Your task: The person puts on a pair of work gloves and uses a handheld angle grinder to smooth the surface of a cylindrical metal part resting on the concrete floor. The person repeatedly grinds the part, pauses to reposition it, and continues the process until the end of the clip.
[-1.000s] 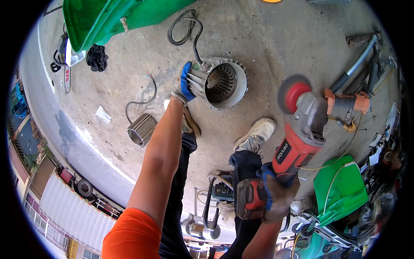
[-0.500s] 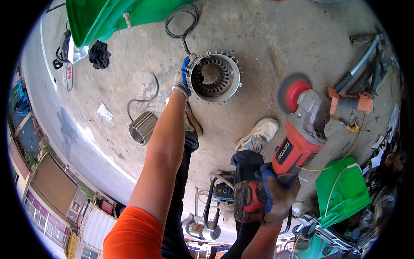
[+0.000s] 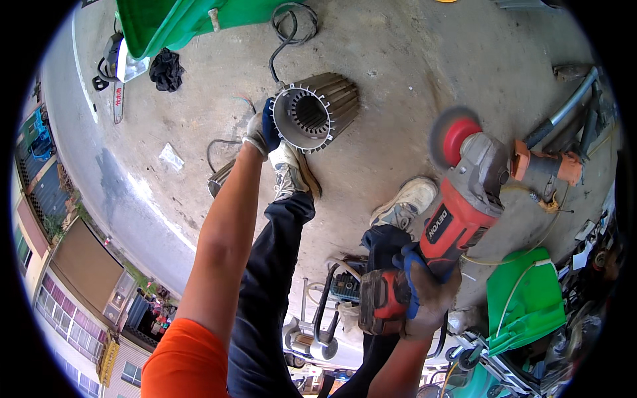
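My left hand [image 3: 267, 131], in a blue and white work glove, is closed on the left edge of a grey finned motor housing [image 3: 340, 99]. The housing is tipped, its round open end facing me and its ribbed side showing beyond. A dark cable [image 3: 274, 63] runs from it. In my right hand [image 3: 428, 292], gloved in blue and grey, is a red cordless angle grinder [image 3: 458, 219], held well to the right of the housing. Its disc [image 3: 454, 138] is red in the middle and blurred at the rim, apart from everything.
A smaller ribbed motor housing [image 3: 220, 178] lies partly behind my left forearm. A green plastic bin [image 3: 179, 26] is at the far left, near a chainsaw [image 3: 118, 79] and black cloth [image 3: 166, 70]. An orange-ended tool [image 3: 547, 162] and green sheet [image 3: 527, 298] are at right.
The motor housing has tipped over from upright, its opening swinging toward me and its ribbed side coming into view. My left hand moved slightly left with it. The grinder stays nearly in place.
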Demonstrator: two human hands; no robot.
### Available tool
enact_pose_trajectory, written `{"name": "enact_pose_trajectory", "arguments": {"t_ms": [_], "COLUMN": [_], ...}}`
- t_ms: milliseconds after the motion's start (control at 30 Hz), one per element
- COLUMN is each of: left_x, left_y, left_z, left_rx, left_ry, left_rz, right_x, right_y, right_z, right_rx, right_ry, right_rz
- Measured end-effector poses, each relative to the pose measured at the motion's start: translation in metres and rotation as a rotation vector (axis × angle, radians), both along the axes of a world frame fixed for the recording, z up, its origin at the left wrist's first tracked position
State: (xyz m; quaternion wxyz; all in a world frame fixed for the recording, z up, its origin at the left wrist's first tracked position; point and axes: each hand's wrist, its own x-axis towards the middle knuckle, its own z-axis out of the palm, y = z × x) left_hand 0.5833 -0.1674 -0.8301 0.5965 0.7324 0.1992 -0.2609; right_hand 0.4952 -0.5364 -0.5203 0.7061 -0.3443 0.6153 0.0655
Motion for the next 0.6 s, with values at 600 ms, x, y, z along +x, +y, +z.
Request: {"name": "enact_pose_trajectory", "arguments": {"t_ms": [600], "left_x": [-0.027], "left_y": [-0.243], "left_z": [0.335], "left_rx": [-0.008], "left_ry": [0.463], "left_rz": [-0.237], "right_x": [-0.024], "right_y": [0.038], "right_z": [0.024], "right_rx": [-0.294], "right_ry": [-0.009], "right_rz": [0.786]}}
